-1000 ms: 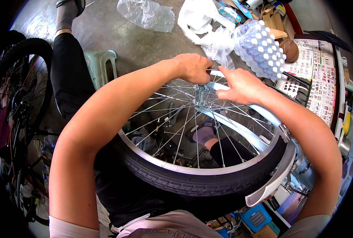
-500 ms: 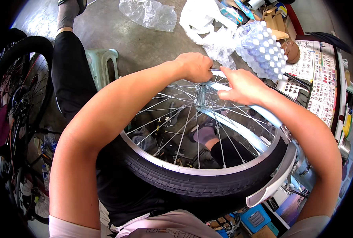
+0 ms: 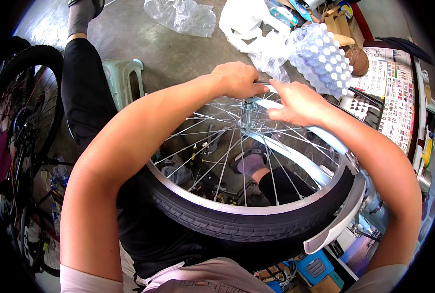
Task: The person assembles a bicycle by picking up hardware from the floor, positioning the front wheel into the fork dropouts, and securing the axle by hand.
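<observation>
A spoked bicycle wheel (image 3: pixel 227 209) with a black tyre lies tilted across my lap, between the two legs of a light blue fork (image 3: pixel 295 157). My left hand (image 3: pixel 237 80) is closed above the hub (image 3: pixel 247 113), its fingers on a thin metal tool (image 3: pixel 261 83) whose kind I cannot make out. My right hand (image 3: pixel 300 103) lies over the upper fork leg, thumb on the near side and fingers on the far side. Its index fingertip is close to the tool's end. A pale mudguard (image 3: pixel 338 225) follows the tyre at the right.
At the left stands another bicycle (image 3: pixel 31 146). A pale green stool (image 3: pixel 124 80) is beside my leg. Clear plastic (image 3: pixel 180 17), a white bag (image 3: pixel 244 24) and a wrapped pack of bottles (image 3: pixel 320 58) lie ahead. Loose parts (image 3: pixel 207 146) are on the floor under the wheel.
My left hand has turned slightly, and its thumb and fingers now stretch further right toward my right hand. The wheel and my right hand have hardly moved.
</observation>
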Motion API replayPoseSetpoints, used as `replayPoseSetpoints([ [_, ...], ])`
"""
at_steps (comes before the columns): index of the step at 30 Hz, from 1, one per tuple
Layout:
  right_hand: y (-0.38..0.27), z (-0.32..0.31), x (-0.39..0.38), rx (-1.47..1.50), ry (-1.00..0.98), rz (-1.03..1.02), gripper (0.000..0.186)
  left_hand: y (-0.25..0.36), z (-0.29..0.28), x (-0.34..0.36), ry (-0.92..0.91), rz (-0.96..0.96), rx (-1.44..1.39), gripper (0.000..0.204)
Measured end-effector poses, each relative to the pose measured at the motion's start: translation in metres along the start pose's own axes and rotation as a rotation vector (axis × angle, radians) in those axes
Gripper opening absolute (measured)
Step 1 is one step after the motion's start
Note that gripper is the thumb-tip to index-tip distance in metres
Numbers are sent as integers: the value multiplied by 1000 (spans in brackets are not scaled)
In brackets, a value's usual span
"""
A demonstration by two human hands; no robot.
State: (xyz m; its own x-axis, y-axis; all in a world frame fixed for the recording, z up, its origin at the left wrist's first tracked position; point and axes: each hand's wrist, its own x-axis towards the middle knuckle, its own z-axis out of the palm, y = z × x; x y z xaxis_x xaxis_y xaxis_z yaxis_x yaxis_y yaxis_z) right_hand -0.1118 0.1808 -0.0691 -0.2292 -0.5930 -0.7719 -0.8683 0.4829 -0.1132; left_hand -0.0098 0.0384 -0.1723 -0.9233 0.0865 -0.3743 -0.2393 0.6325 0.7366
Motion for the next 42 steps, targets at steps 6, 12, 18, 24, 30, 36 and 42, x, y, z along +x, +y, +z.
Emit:
replayPoseSetpoints([
  [6,1,5,2,-9,33,-12,77,-14,4,7,10,134,-71,55],
  [12,2,3,1,-2,26,1,78,2,-5,-2,-22,7,56,46],
  [18,-1,3,3,-7,22,1,77,-14,8,10,4,121,-26,52],
  [24,0,0,2,-5,-1,18,76,-2,-4,2,21,-7,-7,50],
  [30,-1,1,2,2,15,-6,76,-7,0,11,-135,0,-4,47],
  [36,-6,-5,-1,20,-6,1,59,-15,-4,4,-14,61,-169,42],
  [42,-2,-1,0,42,14,-14,65,-41,-10,-18,81,81,-297,34],
])
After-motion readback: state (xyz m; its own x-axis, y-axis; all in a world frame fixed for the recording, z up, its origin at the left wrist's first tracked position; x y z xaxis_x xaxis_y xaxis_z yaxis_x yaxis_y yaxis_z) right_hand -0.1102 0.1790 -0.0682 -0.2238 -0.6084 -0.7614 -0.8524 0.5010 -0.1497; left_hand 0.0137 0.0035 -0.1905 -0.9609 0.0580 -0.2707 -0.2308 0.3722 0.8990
